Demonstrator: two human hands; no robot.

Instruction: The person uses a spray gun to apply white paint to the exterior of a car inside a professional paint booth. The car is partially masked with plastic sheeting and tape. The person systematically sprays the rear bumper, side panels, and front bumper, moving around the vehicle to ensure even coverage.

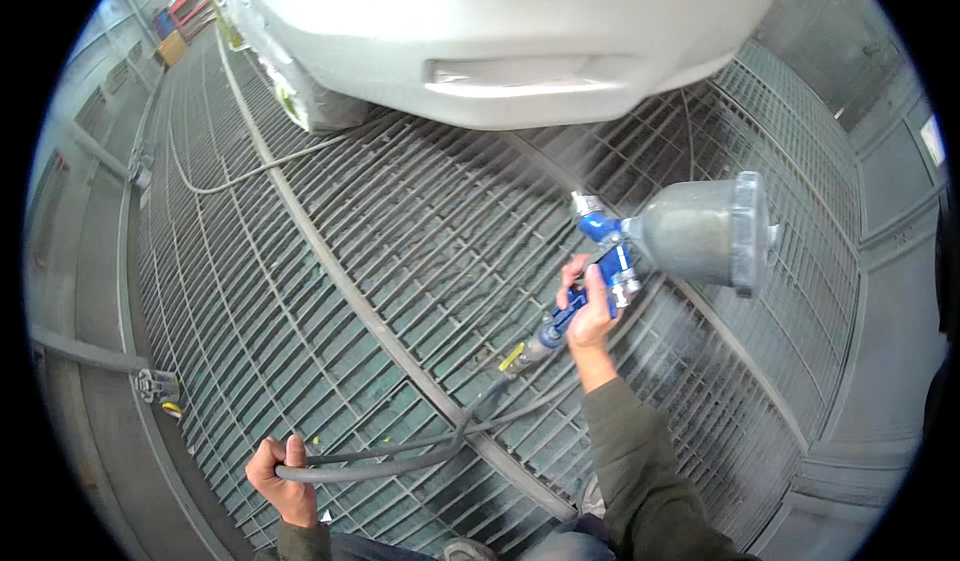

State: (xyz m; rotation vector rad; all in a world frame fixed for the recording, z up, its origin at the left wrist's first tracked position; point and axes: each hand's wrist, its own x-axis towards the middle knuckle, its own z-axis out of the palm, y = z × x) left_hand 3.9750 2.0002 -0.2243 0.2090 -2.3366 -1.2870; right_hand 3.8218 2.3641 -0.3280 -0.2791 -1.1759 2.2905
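Note:
My right hand (592,306) is wrapped round the grip of a blue spray gun (602,229), which is tilted with its nozzle toward the car bumper. A grey paint cup (695,233) with a lid sticks out to the right of the gun. A faint mist hangs in front of the nozzle. From the gun's lower end a grey air hose (400,464) runs to the lower left, where my left hand (285,476) grips a loop of it. Ahead is the pale silver-white bumper (540,21), with a long recessed slot in its lower part.
Metal floor grating (330,231) lies underfoot, with another stretch of hose (235,176) across it at the far left. Masking film (300,91) covers the car's left side. Grey booth walls stand on both sides. A small clear container (157,386) sits by the left wall.

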